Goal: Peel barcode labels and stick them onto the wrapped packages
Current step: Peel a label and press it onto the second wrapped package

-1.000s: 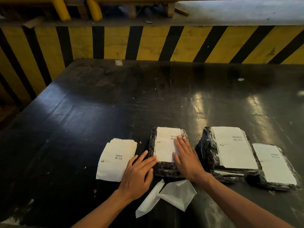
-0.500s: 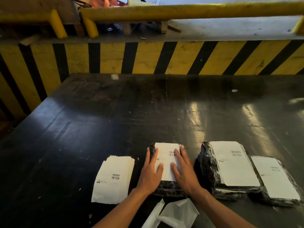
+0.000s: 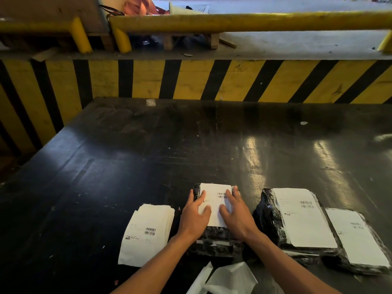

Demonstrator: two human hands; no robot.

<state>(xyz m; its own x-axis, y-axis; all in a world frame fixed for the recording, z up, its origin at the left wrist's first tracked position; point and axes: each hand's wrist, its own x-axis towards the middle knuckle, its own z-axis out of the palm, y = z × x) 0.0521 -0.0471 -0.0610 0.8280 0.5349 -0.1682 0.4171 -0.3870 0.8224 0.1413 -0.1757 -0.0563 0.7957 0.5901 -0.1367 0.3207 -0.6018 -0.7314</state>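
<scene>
L hand (image 3: pixel 194 217) slid up; both hands flat on pkg label (image 3: pixel 215 200).

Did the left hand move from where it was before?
Yes. The left hand left the stack of labels and moved right onto the middle package, pressing its label flat.

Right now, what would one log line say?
step: pressing label flat | package: middle | left hand: on label | right hand: on label
</scene>
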